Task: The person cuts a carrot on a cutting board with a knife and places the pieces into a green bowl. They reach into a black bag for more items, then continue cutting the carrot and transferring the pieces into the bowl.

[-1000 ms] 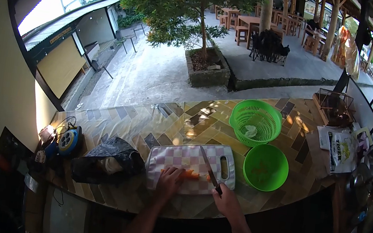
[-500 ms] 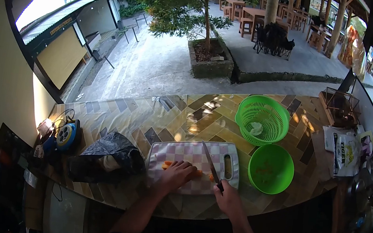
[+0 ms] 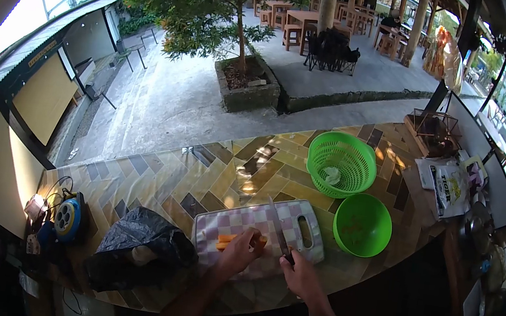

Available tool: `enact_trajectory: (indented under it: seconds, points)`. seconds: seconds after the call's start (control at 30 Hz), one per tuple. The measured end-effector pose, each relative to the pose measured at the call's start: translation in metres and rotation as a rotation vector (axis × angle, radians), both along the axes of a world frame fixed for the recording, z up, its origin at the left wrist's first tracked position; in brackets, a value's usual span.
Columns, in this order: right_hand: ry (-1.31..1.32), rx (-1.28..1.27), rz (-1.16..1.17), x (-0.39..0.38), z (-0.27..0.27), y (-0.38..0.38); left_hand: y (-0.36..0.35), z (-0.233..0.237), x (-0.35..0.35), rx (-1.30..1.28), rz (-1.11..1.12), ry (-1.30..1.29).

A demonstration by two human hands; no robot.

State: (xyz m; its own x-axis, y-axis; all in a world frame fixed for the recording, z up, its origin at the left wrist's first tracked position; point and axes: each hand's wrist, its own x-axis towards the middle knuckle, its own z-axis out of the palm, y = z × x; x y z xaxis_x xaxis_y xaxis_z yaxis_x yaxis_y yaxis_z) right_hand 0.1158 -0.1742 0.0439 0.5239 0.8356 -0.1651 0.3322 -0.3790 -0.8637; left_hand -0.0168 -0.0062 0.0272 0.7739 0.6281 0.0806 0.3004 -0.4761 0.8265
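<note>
On the pink-and-white checked cutting board lie orange carrot sticks. My left hand is curled over them, with thumb and fingers closed on carrot; its fingers partly hide the pieces. My right hand grips the black handle of a kitchen knife. The blade points away from me across the board, to the right of my left hand and apart from it. Right of the board, a green bowl holds small orange pieces at its bottom.
Behind the bowl stands a green colander with something whitish inside. A black plastic bag sits left of the board, near a blue cord reel. Packets and a glass-sided box are at the right end of the tiled counter.
The view has turned right, shifting the scene left. My left fingers, flatter over the carrot before, are now bunched and raised. The knife stays in my right hand.
</note>
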Motion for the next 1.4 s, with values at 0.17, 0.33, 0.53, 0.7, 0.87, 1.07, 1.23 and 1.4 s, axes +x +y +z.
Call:
enact_trajectory:
  seconds: [0.17, 0.33, 0.53, 0.7, 0.87, 1.07, 1.23, 1.4]
  points:
    - [0.134, -0.117, -0.010, -0.024, 0.034, 0.005, 0.002, -0.010, -0.001, -0.020, 0.043, -0.047]
    - [0.001, -0.027, 0.029, -0.036, 0.022, 0.007, 0.000, -0.023, -0.005, 0.001, 0.041, -0.104]
    - [-0.071, 0.060, 0.040, -0.048, 0.041, 0.002, -0.005, -0.011, -0.004, 0.103, 0.014, -0.095]
    - [-0.027, -0.043, 0.019, -0.049, 0.044, 0.003, -0.004, -0.020, -0.004, 0.045, 0.021, -0.101]
    - [-0.077, 0.045, 0.024, -0.050, 0.031, 0.004, -0.006, -0.023, -0.003, 0.037, 0.072, -0.020]
    - [-0.106, -0.010, 0.028, -0.046, 0.035, 0.005, -0.011, -0.024, -0.002, 0.115, 0.103, -0.039]
    - [-0.094, -0.110, 0.110, -0.041, 0.043, 0.003, -0.011, -0.037, -0.008, 0.092, 0.071, -0.058]
    - [-0.063, -0.120, 0.091, -0.039, 0.034, 0.000, -0.003, -0.015, -0.015, 0.019, 0.081, 0.070]
